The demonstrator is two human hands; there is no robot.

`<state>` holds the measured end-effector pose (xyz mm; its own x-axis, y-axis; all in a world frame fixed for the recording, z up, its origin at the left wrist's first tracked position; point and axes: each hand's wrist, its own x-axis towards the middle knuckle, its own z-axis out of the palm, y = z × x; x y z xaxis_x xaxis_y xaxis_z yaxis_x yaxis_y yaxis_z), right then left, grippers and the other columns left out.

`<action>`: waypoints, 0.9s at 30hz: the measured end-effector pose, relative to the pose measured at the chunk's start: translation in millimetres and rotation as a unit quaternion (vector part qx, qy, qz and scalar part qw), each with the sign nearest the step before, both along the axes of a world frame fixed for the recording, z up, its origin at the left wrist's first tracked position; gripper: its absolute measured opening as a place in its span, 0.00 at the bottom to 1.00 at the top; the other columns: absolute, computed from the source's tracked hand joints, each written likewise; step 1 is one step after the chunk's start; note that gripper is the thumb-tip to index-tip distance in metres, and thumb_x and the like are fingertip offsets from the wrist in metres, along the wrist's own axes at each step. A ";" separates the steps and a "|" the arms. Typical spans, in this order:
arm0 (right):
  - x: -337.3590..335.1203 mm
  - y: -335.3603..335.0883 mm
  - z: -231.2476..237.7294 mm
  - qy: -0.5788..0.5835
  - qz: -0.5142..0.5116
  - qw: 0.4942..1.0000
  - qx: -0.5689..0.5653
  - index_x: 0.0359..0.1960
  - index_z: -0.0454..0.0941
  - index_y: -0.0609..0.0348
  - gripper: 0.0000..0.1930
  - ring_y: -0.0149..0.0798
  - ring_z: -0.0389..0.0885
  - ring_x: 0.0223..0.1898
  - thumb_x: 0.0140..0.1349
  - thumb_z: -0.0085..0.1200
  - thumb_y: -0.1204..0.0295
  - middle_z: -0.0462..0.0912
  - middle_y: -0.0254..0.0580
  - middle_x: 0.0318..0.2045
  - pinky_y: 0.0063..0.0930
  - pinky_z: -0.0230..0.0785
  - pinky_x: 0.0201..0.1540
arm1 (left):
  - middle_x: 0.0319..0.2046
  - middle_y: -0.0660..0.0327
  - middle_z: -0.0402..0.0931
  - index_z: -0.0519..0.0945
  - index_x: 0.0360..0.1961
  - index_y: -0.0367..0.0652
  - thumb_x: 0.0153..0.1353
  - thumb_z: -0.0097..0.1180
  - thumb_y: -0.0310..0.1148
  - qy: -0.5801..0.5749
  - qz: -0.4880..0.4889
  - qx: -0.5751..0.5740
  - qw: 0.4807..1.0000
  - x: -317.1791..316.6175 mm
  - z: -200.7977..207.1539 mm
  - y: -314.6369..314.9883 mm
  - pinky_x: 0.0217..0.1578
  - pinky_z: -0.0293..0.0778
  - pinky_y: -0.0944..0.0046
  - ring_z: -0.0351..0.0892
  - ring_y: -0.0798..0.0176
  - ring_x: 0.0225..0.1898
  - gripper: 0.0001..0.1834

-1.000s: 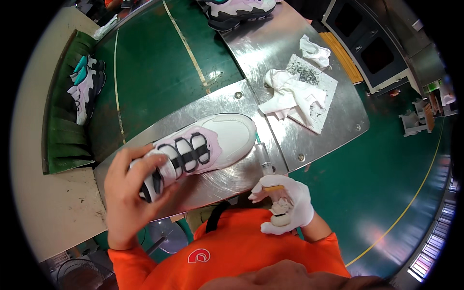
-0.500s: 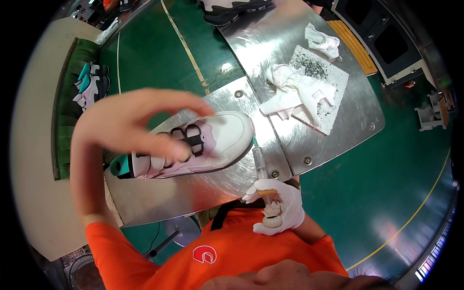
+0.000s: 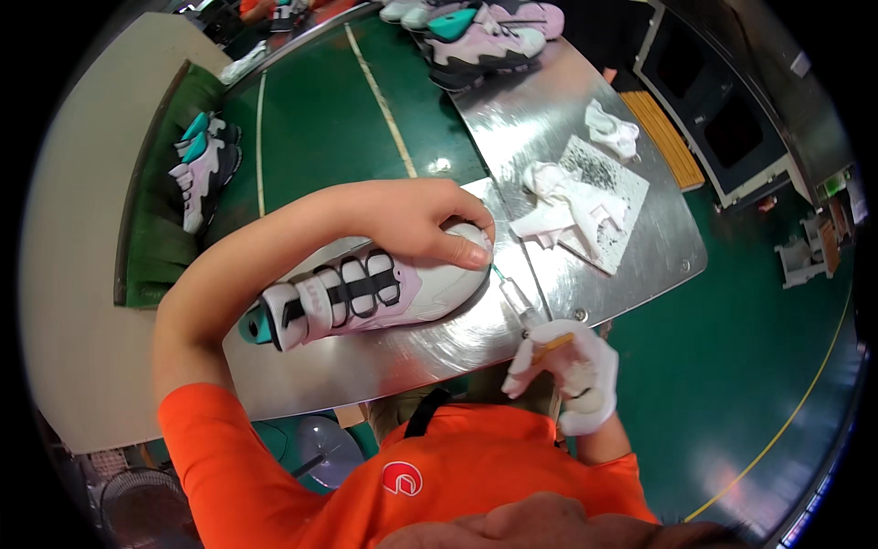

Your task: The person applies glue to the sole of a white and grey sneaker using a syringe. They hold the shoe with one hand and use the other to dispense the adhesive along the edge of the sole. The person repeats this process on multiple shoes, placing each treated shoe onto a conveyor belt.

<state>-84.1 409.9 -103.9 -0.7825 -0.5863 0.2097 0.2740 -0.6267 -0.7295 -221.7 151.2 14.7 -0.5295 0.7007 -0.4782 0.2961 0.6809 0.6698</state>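
Note:
A white and lilac sneaker [image 3: 361,291] with black laces and a teal heel lies on the metal table, its toe pointing right. My bare left hand [image 3: 430,224] is closed over the toe, thumb on the near side and fingers curled over the far side. In my white-gloved right hand [image 3: 572,371], near the table's front edge, is a clear syringe [image 3: 518,298]. Its thin green tip points at the sneaker's toe edge; whether it touches is too small to tell. A tan band shows among the right fingers, and the syringe's rear end is partly hidden by the glove.
White cloths [image 3: 572,206] lie on a black-speckled white board [image 3: 604,174] to the right, with another crumpled cloth [image 3: 611,130] beyond. More sneakers [image 3: 485,46] stand at the table's far end. A green padded rack [image 3: 151,247] at left holds sneakers [image 3: 206,169].
My left hand has come down from above the laces and closed over the sneaker's toe. My right hand still holds the syringe by the toe. The whole view has shifted.

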 end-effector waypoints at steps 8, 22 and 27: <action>-62.8 -60.8 119.6 0.197 0.174 0.965 0.000 0.60 0.65 0.74 0.48 0.45 0.83 0.39 0.28 0.72 0.78 0.78 0.52 0.41 0.33 0.78 0.41 | 0.48 0.60 0.76 0.75 0.54 0.34 0.63 0.61 0.43 0.275 0.236 0.284 0.888 101.6 62.2 -106.5 0.53 0.69 0.65 0.74 0.64 0.50 0.26; -87.1 -247.2 109.1 0.130 0.272 0.950 0.078 0.61 0.62 0.76 0.54 0.48 0.85 0.34 0.37 0.76 0.51 0.78 0.58 0.38 0.34 0.82 0.33 | 0.44 0.62 0.80 0.77 0.55 0.34 0.70 0.54 0.41 0.324 0.597 0.505 0.533 173.8 -29.6 -238.2 0.48 0.71 0.71 0.76 0.73 0.45 0.22; -97.0 -266.8 83.7 0.069 0.308 0.944 0.090 0.60 0.66 0.72 0.50 0.47 0.85 0.36 0.37 0.76 0.54 0.79 0.54 0.39 0.31 0.80 0.36 | 0.41 0.63 0.80 0.79 0.50 0.33 0.72 0.51 0.41 0.283 0.658 0.528 0.456 177.1 -58.8 -261.3 0.44 0.71 0.73 0.76 0.74 0.40 0.20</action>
